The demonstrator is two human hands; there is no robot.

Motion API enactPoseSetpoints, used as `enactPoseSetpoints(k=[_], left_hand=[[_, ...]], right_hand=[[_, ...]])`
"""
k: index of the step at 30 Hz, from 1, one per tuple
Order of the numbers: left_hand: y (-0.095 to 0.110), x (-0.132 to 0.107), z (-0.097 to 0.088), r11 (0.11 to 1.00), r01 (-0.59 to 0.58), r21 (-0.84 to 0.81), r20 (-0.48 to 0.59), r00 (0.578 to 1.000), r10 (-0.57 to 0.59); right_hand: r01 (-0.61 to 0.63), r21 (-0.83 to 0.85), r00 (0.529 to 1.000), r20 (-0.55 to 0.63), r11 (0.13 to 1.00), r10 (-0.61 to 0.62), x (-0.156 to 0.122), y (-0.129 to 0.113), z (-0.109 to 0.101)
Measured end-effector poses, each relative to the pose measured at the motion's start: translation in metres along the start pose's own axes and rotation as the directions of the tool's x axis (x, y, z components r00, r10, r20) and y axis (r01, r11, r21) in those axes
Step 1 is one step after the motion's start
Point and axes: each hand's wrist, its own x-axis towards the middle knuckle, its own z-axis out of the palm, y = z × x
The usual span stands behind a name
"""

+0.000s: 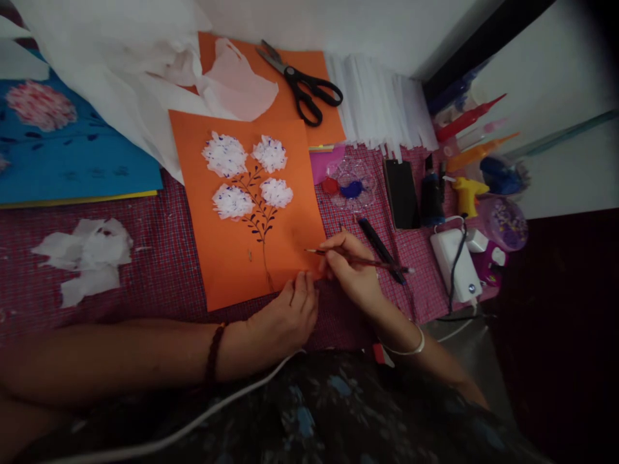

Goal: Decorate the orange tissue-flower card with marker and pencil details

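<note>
My right hand point(352, 263) pinches a thin dark paintbrush point(370, 261), its tip over the right side of an orange sheet of paper point(294, 245). My left hand point(285, 312) lies flat on the sheet's bottom edge, fingers stretched out. On the sheet are several white tissue-paper flowers point(225, 154) flecked with blue. A dark stem with small leaves point(264, 219) is painted below and between them. Right of the sheet sits a clear palette point(355, 203) with red and blue paint. A black marker point(382, 250) lies beside my right hand.
Black-handled scissors point(309, 90) rest on a second orange sheet point(319, 64) at the back. White paper strips point(382, 103), a phone point(402, 193), a white adapter point(455, 264) and a yellow glue gun point(468, 193) stand right. Tissue scraps point(91, 251) and a blue sheet point(111, 164) lie left.
</note>
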Motion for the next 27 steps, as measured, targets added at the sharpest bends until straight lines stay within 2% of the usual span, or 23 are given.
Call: enactPoseSetpoints(k=[7,16,22,27], left_hand=[[0.008,-0.002,-0.001,1.0,-0.017,-0.018,-0.062,0.998,0.016],[0.008,-0.001,0.002,1.0,-0.022,-0.02,-0.061,0.998,0.021],[0.008,-0.002,0.004,0.999,-0.019,-0.039,-0.068,0.998,0.016],[0.007,-0.002,0.004,0.999,-0.032,-0.044,-0.059,0.998,0.029]], right_hand=[[0.146,-0.273,0.988,-0.01,0.951,-0.155,-0.006,0.009,0.01],[0.179,-0.321,0.984,0.037,0.93,-0.176,-0.004,0.008,0.013],[0.145,-0.34,0.987,-0.016,0.929,-0.16,-0.004,0.005,0.014],[0.153,-0.332,0.988,0.029,0.931,-0.152,-0.003,0.005,0.014]])
